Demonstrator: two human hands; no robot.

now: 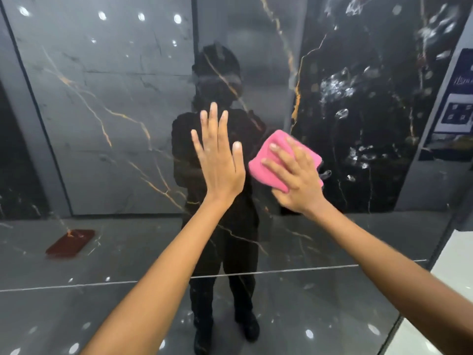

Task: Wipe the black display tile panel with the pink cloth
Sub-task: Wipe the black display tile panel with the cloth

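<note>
A glossy black display tile panel (107, 103) with gold veins fills the view in front of me. My left hand (217, 160) rests flat on it near the middle, fingers spread and pointing up, holding nothing. Just to its right, my right hand (294, 175) presses a folded pink cloth (271, 160) flat against the panel, fingers spread over the cloth. A person's dark reflection shows in the panel behind both hands.
The panel mirrors ceiling lights, a grey tiled floor and a red mat (70, 243). Whitish smudges (335, 88) mark the darker upper right part. A white surface (450, 254) and a blue poster (458, 103) lie past the panel's right edge.
</note>
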